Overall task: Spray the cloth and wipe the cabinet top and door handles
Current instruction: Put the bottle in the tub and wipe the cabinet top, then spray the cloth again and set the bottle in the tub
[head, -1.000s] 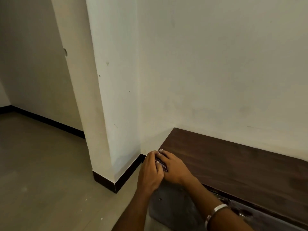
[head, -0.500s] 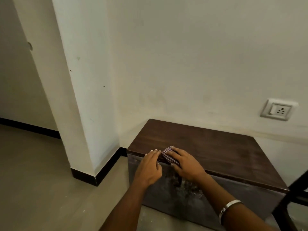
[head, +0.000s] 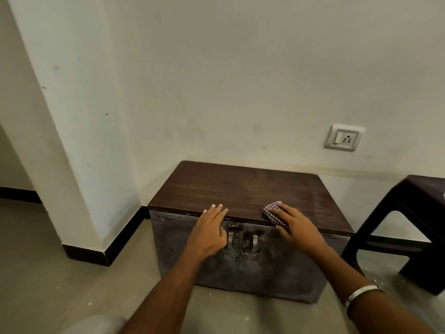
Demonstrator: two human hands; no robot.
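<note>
A low cabinet stands against the wall, with a dark brown wooden top (head: 240,186) and two grey, stained doors. Each door has a small metal handle: the left handle (head: 230,239) and the right handle (head: 255,241). My right hand (head: 296,227) presses a small red-and-white checked cloth (head: 271,212) flat on the top's front edge, right of centre. My left hand (head: 210,231) rests empty on the front edge, fingers on the top, palm over the left door beside its handle. No spray bottle is in view.
A dark plastic stool (head: 414,227) stands close to the cabinet's right side. A wall socket (head: 343,140) is above the cabinet. A white pillar (head: 79,141) with black skirting juts out on the left. Pale tiled floor (head: 48,273) lies in front.
My right hand has slid the cloth rightwards along the front edge of the top, away from my left hand. The view has swung right and down, showing both doors and the stool.
</note>
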